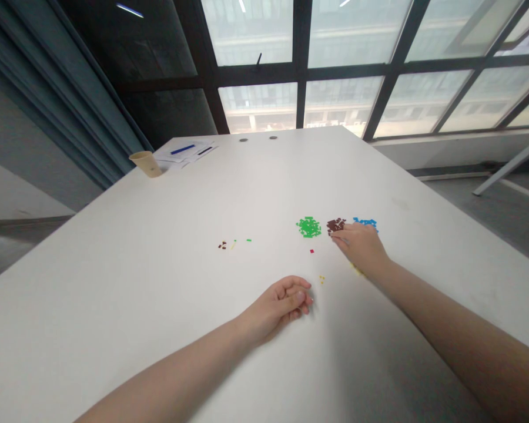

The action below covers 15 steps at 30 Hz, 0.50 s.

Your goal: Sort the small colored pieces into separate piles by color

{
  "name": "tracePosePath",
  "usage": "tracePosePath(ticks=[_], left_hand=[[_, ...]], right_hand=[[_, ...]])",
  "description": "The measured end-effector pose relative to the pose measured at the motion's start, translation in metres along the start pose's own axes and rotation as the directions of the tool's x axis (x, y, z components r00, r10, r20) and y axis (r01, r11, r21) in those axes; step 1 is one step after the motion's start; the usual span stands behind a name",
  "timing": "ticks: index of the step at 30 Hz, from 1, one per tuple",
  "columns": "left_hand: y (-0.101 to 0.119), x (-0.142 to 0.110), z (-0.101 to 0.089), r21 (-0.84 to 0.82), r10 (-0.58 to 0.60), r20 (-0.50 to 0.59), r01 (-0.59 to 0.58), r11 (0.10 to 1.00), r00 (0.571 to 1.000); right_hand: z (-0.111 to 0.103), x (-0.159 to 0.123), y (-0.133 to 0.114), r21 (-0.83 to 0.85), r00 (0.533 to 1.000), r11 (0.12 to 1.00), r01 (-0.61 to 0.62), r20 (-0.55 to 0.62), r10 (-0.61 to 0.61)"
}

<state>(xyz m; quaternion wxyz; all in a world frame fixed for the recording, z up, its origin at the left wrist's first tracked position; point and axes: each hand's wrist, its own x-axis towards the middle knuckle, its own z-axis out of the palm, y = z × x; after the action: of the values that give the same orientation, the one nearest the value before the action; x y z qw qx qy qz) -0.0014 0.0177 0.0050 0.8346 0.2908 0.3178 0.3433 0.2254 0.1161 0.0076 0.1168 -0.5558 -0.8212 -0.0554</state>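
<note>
Three small heaps of tiny plastic pieces lie on the white table (158, 247): a green heap (308, 227), a dark brown heap (336, 225) and a blue heap (365, 221). My right hand (359, 245) rests just below the brown and blue heaps, with its fingertips at the brown heap's lower edge. My left hand (282, 302) lies nearer to me, fingers loosely curled, close to a few yellow pieces (321, 280). A single red piece (311, 251) sits between the hands. More yellow pieces (357, 270) show beside my right wrist.
A few brown, yellow and green bits (229, 244) are scattered left of the heaps. At the table's far end stand a paper cup (147, 163) and papers with a blue pen (183, 150). Large windows (335, 70) lie beyond, with a curtain (79, 100) at left.
</note>
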Motion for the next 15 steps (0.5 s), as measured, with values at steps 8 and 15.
tracePosePath(ticks=[8, 15], left_hand=[[0.001, 0.0003, -0.0011, 0.003, 0.01, -0.009, -0.01, 1.0, 1.0], [0.0022, 0.0018, -0.0023, -0.006, 0.035, -0.033, -0.035, 0.999, 0.999]], right_hand=[[0.0003, -0.0009, 0.0039, -0.002, 1.0, 1.0, -0.026, -0.007, 0.026], [-0.0033, -0.0016, -0.0033, 0.036, 0.996, 0.997, 0.061, 0.059, -0.063]])
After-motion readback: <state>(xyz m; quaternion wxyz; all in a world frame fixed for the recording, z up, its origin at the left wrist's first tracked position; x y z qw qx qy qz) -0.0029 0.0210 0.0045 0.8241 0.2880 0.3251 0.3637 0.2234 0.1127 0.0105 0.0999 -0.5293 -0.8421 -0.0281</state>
